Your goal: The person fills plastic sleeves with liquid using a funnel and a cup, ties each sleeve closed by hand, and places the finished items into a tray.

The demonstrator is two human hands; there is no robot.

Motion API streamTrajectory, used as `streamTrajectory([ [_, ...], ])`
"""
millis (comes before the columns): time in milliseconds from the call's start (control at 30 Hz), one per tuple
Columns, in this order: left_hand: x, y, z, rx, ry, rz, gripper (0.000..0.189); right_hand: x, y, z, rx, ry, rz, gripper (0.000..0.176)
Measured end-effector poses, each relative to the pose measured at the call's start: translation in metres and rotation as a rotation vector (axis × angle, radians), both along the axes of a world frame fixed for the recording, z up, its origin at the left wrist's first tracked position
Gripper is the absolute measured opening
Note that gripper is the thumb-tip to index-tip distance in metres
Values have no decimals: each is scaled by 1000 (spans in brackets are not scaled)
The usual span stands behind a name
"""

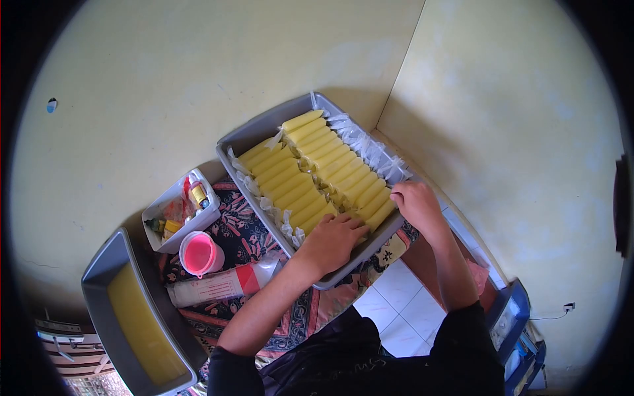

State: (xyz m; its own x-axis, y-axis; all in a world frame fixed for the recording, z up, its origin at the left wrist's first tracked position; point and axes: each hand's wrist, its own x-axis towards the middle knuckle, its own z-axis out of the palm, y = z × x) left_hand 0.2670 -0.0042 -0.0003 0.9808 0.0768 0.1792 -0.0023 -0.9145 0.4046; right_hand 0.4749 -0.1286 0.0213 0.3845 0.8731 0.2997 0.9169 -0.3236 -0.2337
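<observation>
A large grey tray [264, 228] holds two rows of yellow filled plastic tubes [333, 158] with knotted clear ends. My left hand [332, 241] lies over the near end of the left row, its fingers spread on the tubes. At the tray's right edge, my right hand [416, 201] has its fingers curled together at the knotted end of a yellow tube [381, 212] in the right row. The tubes lie side by side, and their near ends are partly hidden under my left hand.
On the patterned cloth [304, 310] stand a white bin [158, 243] with small bottles, a pink-lined cup [201, 254] and a clear plastic packet [221, 284]. A grey basin [99, 280] of yellow liquid is at left. Blue-framed crates [512, 317] stand lower right, beside the wall.
</observation>
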Motion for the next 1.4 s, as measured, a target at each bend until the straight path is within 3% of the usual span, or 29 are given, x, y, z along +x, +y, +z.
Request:
streamTrajectory([
  [67,3,-1,1,27,-27,-80,40,2,1,-1,-33,-13,6,12],
  [333,18,-6,1,177,110,-89,41,0,8,11,-231,17,35,14],
  [500,18,-4,0,281,121,-59,38,-3,10,12,-207,64,48,13],
  [800,20,2,-5,68,-2,-102,33,-3,6,2,-46,78,36,14],
  [1067,-14,4,23,25,-68,50,16,-33,4,11,140,29,-17,13],
  [1400,-117,11,43,-189,-336,242,14,-123,50,15,249,114,364,12],
])
